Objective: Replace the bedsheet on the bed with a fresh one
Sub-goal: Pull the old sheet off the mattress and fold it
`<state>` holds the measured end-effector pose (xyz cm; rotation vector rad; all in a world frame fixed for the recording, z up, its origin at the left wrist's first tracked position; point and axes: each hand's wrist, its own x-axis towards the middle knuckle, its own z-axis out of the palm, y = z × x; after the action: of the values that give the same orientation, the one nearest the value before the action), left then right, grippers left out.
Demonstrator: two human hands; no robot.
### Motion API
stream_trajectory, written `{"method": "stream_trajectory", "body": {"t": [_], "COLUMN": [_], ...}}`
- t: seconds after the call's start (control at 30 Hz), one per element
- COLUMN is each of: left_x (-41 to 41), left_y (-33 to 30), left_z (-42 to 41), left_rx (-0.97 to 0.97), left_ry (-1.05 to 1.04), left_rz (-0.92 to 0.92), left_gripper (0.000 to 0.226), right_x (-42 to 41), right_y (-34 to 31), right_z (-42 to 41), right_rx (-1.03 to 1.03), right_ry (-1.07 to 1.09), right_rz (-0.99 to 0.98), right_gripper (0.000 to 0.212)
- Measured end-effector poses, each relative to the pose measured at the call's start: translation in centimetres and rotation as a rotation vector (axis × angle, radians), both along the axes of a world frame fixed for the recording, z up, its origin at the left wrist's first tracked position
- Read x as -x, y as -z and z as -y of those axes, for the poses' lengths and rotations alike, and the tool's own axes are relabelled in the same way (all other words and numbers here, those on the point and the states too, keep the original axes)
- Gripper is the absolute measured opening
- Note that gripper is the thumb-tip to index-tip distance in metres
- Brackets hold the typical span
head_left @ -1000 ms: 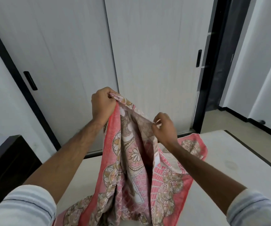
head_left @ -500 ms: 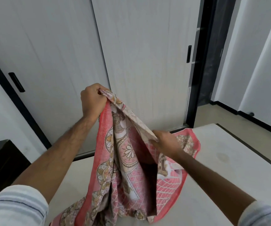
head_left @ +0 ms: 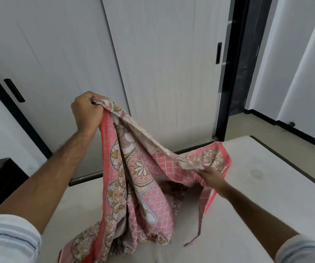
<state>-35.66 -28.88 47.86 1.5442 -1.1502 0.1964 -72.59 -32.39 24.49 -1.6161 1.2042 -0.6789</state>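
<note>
— Where are your hands?
— Your left hand (head_left: 87,111) is raised, fist clenched on the bedsheet (head_left: 133,177); your right hand (head_left: 212,178) pinches its edge lower down. Its bulk rests on the mattress (head_left: 247,196).

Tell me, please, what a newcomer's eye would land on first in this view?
First, the pink patterned bedsheet bunched in mid-frame, hanging down onto the bare pale mattress. The left hand grips one end raised high at centre-left, while the right hand holds its edge lower, to the right. Behind stand tall white sliding doors with black handles.
</note>
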Motion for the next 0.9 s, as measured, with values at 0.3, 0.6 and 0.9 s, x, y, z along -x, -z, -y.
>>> {"method": "stream_trajectory", "body": {"t": [0.3, 0.6, 0.9], "left_x": [0.6, -3.9, -2.8], "left_y": [-0.6, 1.4, 6.0], "left_z": [-1.1, -3.2, -6.6], "left_rx": [0.114, -0.186, -0.287], "left_ry": [0.149, 0.099, 0.262], "left_rz": [0.005, 0.118, -0.129], "left_gripper": [0.018, 0.027, 0.024], "right_x": [-5.3, -12.0, -14.1], "right_y": [-24.1, -21.9, -18.9], "right_z": [-5.7, 2.8, 3.9], "right_rx": [-0.14, -0.226, -0.043], "right_ry": [-0.98, -0.264, -0.121], "right_rz": [0.664, 0.71, 0.525], "right_gripper": [0.016, 0.031, 0.029]}}
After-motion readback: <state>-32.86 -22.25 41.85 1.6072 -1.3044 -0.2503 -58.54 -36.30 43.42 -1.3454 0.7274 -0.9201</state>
